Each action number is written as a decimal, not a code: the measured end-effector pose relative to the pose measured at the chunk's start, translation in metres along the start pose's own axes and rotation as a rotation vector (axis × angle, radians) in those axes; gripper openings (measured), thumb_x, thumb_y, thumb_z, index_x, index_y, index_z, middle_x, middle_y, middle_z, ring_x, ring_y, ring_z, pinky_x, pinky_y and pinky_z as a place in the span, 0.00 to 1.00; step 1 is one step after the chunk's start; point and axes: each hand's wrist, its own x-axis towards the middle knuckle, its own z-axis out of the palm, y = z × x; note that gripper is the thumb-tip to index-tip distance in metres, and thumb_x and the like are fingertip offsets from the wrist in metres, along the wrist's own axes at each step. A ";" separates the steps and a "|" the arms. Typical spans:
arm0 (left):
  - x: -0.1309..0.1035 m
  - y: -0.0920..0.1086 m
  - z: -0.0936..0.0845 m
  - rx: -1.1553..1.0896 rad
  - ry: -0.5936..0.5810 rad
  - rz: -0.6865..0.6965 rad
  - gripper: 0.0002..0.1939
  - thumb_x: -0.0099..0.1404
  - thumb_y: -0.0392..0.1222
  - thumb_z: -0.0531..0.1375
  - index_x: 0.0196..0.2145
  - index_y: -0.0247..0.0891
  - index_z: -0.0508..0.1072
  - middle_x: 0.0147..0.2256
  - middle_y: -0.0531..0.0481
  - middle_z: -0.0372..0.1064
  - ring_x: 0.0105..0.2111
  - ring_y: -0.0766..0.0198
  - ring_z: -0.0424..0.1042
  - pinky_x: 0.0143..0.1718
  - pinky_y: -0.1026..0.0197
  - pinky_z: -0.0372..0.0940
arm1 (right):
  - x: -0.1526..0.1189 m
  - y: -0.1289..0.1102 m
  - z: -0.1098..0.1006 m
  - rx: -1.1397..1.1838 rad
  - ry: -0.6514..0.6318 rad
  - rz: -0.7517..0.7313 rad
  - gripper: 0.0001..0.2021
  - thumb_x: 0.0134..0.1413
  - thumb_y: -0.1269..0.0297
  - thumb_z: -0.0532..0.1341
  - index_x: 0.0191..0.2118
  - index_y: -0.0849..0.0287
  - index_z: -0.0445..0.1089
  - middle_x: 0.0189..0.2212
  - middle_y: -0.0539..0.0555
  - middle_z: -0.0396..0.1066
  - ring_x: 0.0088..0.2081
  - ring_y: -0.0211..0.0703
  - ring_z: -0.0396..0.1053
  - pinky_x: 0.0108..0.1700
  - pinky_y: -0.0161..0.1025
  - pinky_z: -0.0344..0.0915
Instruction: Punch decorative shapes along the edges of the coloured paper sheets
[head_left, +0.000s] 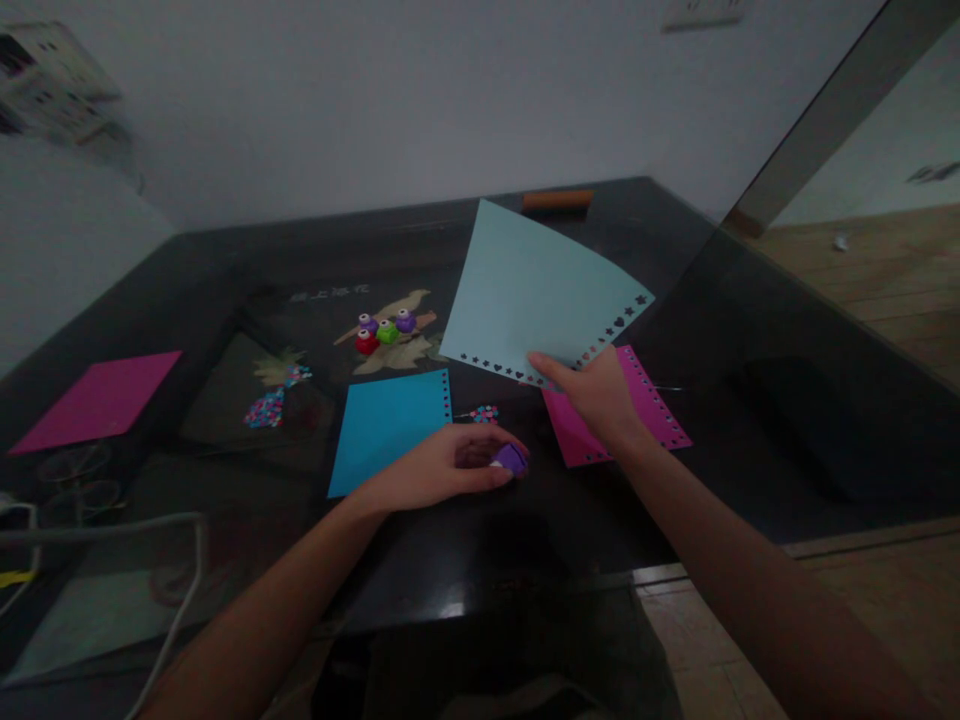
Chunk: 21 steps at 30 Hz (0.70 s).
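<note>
Frame centre: left hand (442, 468) clamped on small purple plastic punch (513, 460). Right of centre: right hand (602, 397) pinching pale blue paper sheet (532, 290) at its perforated edge; tearing possible, holes weaken it. Adjacent multicoloured paper confetti (486, 413) could scatter if brushed

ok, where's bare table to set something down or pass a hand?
Widest: table right of the hole-edged pink sheet, beyond the right forearm. Smaller: strip between left hand and near edge. Crowded: middle, with blue sheet, confetti, the purple piece in that hand and raised pale sheet; also leaves under the coloured figures.
</note>
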 end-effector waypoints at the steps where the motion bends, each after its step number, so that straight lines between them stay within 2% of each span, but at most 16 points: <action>1: 0.002 -0.002 0.003 -0.047 -0.014 -0.004 0.15 0.61 0.42 0.60 0.45 0.37 0.70 0.44 0.45 0.72 0.45 0.59 0.70 0.48 0.56 0.62 | 0.000 0.000 0.000 -0.001 0.005 0.001 0.16 0.41 0.62 0.67 0.39 0.62 0.72 0.40 0.61 0.75 0.43 0.51 0.72 0.49 0.52 0.66; 4: 0.007 -0.008 0.010 -0.111 0.013 0.007 0.14 0.61 0.42 0.60 0.45 0.36 0.70 0.42 0.44 0.72 0.45 0.59 0.70 0.49 0.56 0.61 | 0.001 0.001 0.001 0.029 -0.015 -0.030 0.14 0.42 0.62 0.67 0.38 0.61 0.73 0.39 0.59 0.76 0.42 0.50 0.72 0.49 0.51 0.66; 8: 0.012 -0.011 0.010 -0.132 0.164 0.034 0.15 0.60 0.44 0.61 0.44 0.37 0.70 0.42 0.46 0.72 0.44 0.59 0.71 0.49 0.56 0.61 | 0.001 -0.001 0.001 0.048 -0.022 -0.048 0.13 0.41 0.62 0.67 0.37 0.60 0.74 0.36 0.58 0.76 0.42 0.50 0.72 0.48 0.51 0.66; 16: 0.014 -0.016 -0.001 -0.222 0.443 0.104 0.16 0.60 0.46 0.61 0.44 0.36 0.72 0.41 0.47 0.74 0.42 0.59 0.72 0.50 0.56 0.62 | 0.002 -0.002 0.000 0.050 -0.009 -0.066 0.12 0.42 0.63 0.67 0.36 0.59 0.74 0.37 0.58 0.76 0.45 0.52 0.71 0.51 0.51 0.65; 18: 0.013 -0.017 -0.004 -0.267 0.501 0.132 0.16 0.61 0.47 0.60 0.44 0.36 0.72 0.40 0.47 0.74 0.41 0.60 0.72 0.48 0.57 0.64 | 0.002 -0.001 0.000 0.066 -0.004 -0.067 0.13 0.43 0.63 0.66 0.38 0.59 0.74 0.38 0.57 0.76 0.45 0.51 0.71 0.52 0.51 0.65; 21: 0.012 -0.016 -0.010 -0.308 0.577 0.154 0.15 0.62 0.46 0.59 0.45 0.37 0.72 0.36 0.49 0.72 0.33 0.65 0.73 0.39 0.61 0.68 | 0.003 0.002 0.000 0.126 -0.013 -0.068 0.14 0.46 0.62 0.65 0.40 0.60 0.73 0.41 0.57 0.75 0.45 0.50 0.71 0.52 0.51 0.64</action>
